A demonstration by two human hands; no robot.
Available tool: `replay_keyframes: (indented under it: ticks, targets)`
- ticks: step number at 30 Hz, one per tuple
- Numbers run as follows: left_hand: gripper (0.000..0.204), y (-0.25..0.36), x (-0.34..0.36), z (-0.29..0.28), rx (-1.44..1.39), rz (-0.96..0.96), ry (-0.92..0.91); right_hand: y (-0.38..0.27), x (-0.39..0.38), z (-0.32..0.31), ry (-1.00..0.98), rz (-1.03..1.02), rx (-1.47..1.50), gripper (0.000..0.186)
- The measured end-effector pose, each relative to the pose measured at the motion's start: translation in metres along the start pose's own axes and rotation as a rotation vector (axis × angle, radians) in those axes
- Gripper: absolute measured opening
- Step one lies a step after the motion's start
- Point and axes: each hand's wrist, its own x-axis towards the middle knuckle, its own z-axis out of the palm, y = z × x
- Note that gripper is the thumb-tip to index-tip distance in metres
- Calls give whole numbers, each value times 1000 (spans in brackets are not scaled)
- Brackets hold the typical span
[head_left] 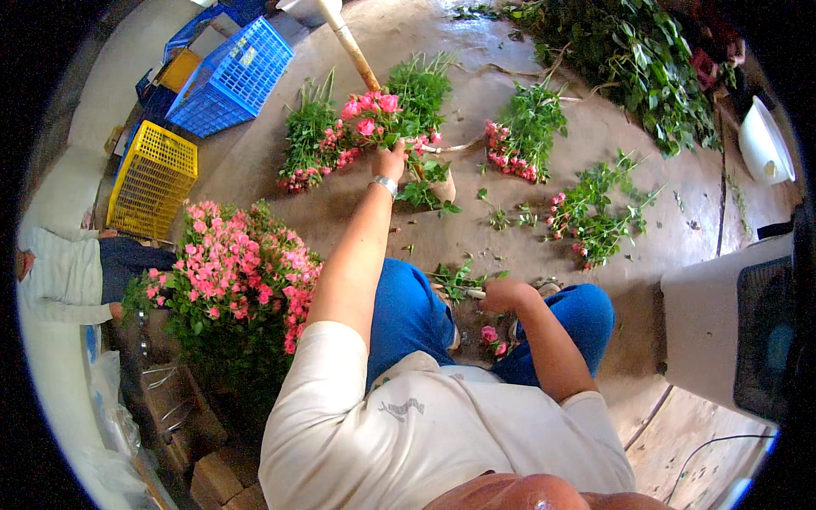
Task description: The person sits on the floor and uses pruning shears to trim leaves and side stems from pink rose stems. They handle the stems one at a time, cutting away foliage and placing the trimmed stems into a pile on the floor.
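My left hand [388, 160] reaches forward, closed on a bunch of pink roses [367, 110] beside an upright pale pole [344, 42]. Leafy rose bunches [306, 140] lie either side of it, one with a pale cord near it. My right hand [506, 293] is low between my bent knees, closed on a slim pale object [476, 293] that is too small to identify, beside leafy cuttings [455, 276]. A few loose pink blooms [491, 340] lie below that hand. More cut roses [608, 221] are spread on the floor at right.
At left are blue [225, 81] and yellow crates [153, 174], a mass of pink roses [234, 259] and another person [68, 272]. A leafy pile [637, 85], a white basin [761, 144] and a grey machine [714, 331] are at right.
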Motion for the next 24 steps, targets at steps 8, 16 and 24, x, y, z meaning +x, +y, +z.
replay_keyframes:
  ticks: [8,16,24]
  targets:
    - [48,21,-46,-6,-235,175,-189,12,4,6,-42,-41,-15,47]
    - [36,196,-189,-20,-556,457,-397,-7,-11,-2,-48,-51,7,39]
    - [46,195,-180,151,365,413,-736,-14,-5,-4,-64,-130,-114,45]
